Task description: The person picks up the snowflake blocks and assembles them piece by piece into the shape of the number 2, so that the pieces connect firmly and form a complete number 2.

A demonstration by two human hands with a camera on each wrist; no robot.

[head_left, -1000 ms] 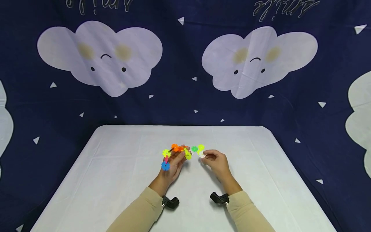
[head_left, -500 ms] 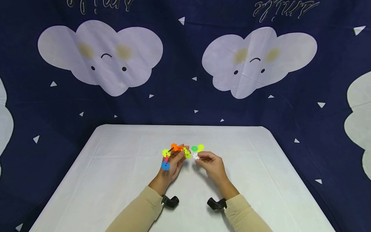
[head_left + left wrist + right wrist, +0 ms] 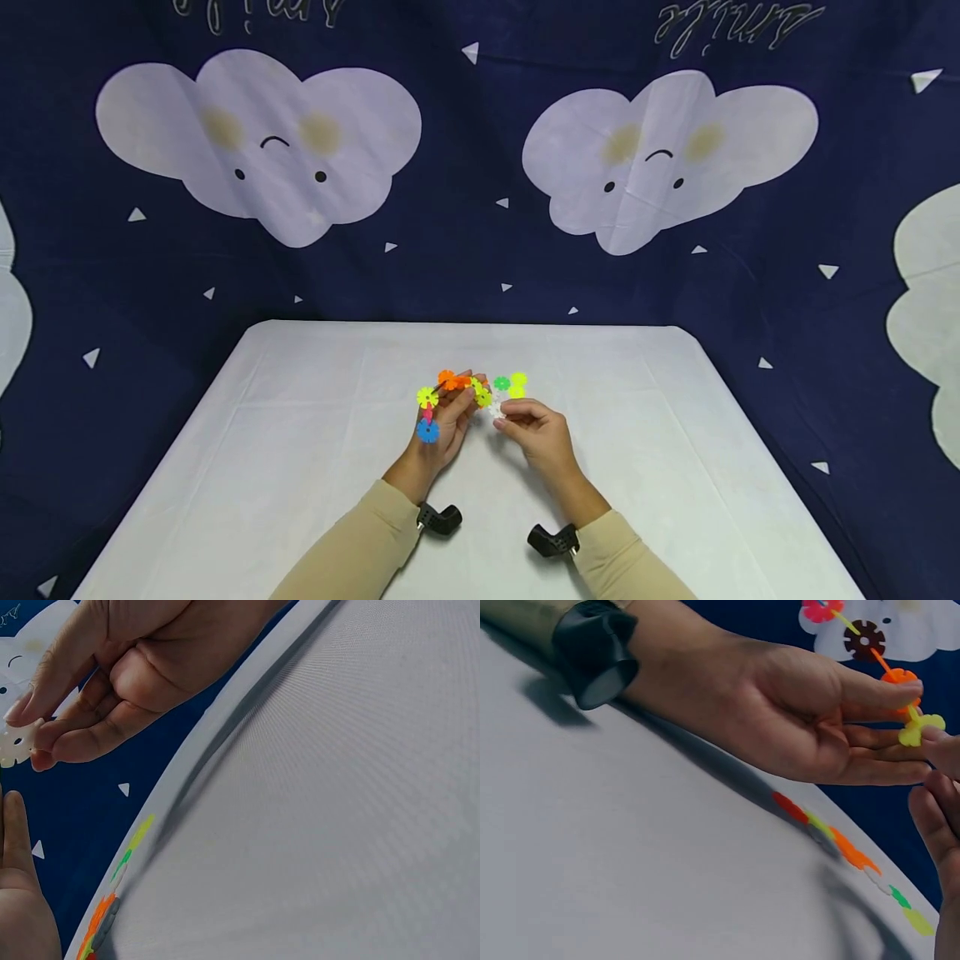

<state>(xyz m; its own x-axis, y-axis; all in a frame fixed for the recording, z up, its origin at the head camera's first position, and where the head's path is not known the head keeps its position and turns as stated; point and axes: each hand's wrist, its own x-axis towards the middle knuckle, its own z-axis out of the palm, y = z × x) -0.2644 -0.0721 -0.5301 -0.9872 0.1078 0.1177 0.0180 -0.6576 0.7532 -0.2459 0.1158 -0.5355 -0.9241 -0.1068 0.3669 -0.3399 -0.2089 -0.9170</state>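
My left hand (image 3: 450,421) holds a chain of notched snowflake discs between thumb and fingers. In the head view a blue disc (image 3: 427,431) hangs at its lower end, below a pink one and a yellow disc (image 3: 427,397). Orange discs (image 3: 447,380) cross the fingers, and yellow-green discs (image 3: 482,396) show by the thumb tip. The right wrist view shows a brown disc (image 3: 865,640) in the chain and a yellow disc (image 3: 920,729) near the fingertips. My right hand (image 3: 542,435) pinches a white snowflake disc (image 3: 15,744) close beside the chain.
Loose discs lie on the white table (image 3: 300,500) behind the hands, among them a green disc (image 3: 502,383) and a yellow disc (image 3: 519,379). Orange, red and grey ones show in the wrist views. A dark blue cloud-print cloth (image 3: 465,167) hangs behind.
My right hand has moved left and slightly nearer, bringing the white disc up to the chain. The left hand has stayed almost in place with the chain.
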